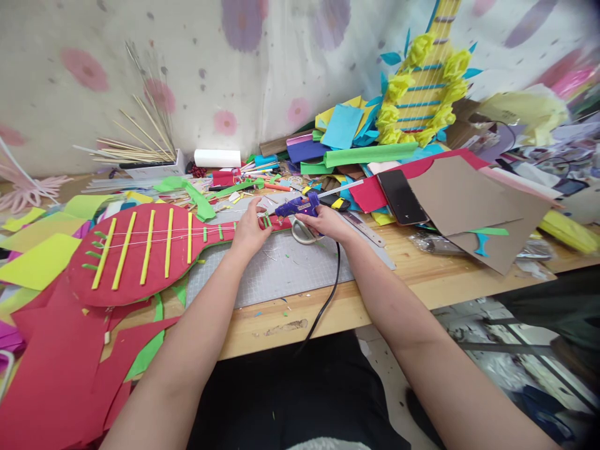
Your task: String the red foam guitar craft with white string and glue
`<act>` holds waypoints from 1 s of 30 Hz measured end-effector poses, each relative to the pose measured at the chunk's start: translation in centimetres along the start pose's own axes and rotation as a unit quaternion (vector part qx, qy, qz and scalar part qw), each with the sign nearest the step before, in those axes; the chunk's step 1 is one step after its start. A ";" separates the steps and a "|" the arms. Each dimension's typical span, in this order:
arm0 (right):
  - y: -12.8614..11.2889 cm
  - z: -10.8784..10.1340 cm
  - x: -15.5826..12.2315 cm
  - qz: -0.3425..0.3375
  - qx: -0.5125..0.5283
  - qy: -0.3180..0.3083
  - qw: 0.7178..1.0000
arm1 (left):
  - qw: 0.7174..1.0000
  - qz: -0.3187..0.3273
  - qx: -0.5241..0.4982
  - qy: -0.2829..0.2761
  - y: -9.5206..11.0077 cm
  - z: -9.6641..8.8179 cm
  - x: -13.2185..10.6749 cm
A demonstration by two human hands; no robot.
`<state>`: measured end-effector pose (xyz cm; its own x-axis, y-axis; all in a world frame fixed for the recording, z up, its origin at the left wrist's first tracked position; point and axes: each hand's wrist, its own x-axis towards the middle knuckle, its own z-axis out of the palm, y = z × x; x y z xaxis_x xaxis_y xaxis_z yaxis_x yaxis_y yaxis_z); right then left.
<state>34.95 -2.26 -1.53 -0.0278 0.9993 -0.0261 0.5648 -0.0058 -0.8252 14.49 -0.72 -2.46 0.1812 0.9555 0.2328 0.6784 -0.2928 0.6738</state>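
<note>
A red craft guitar [134, 256] with yellow bars, green pegs and white strings lies on its back at the left. Its neck stretches right across a grey cutting mat [281, 269]. My left hand [250, 230] is closed around the neck, fingers on its far side and thumb near the green strips. In my right hand [328, 222] is a purple hot glue gun [297, 206], its nozzle pointing left close to my left fingertips. A glue stick [344, 188] juts from the back of the gun. Beside the gun, scissors [304, 232] lie on the mat, partly hidden.
The gun's black cord [334, 287] drops over the table's front edge. A metal ruler [363, 228] and a phone [402, 197] lie to the right. Coloured sheets [51, 356] cover the left side. A yellow flowered craft guitar [424, 94] stands behind, near a box of sticks [154, 164].
</note>
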 end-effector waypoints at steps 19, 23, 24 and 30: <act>0.0 -0.2 -0.1 0.006 -0.018 -0.009 1.000 | 1.000 0.004 -0.003 0.006 -0.1 0.0 -0.1; 0.4 -0.2 0.0 -0.001 0.000 -0.007 1.000 | 1.000 0.015 -0.019 0.012 -0.4 0.2 0.0; 0.5 -0.2 0.1 -0.001 0.009 -0.002 1.000 | 1.000 0.016 -0.023 0.013 -0.5 0.3 0.0; 2.2 -1.0 1.2 0.025 0.020 0.096 0.995 | 0.998 0.031 -0.031 0.050 -0.7 0.4 0.0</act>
<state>36.98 -1.07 -2.79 0.1597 0.9864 0.0381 0.5288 -0.0529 -0.8471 14.31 -0.46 -3.24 0.1483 0.9277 0.3427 0.6226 -0.3568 0.6965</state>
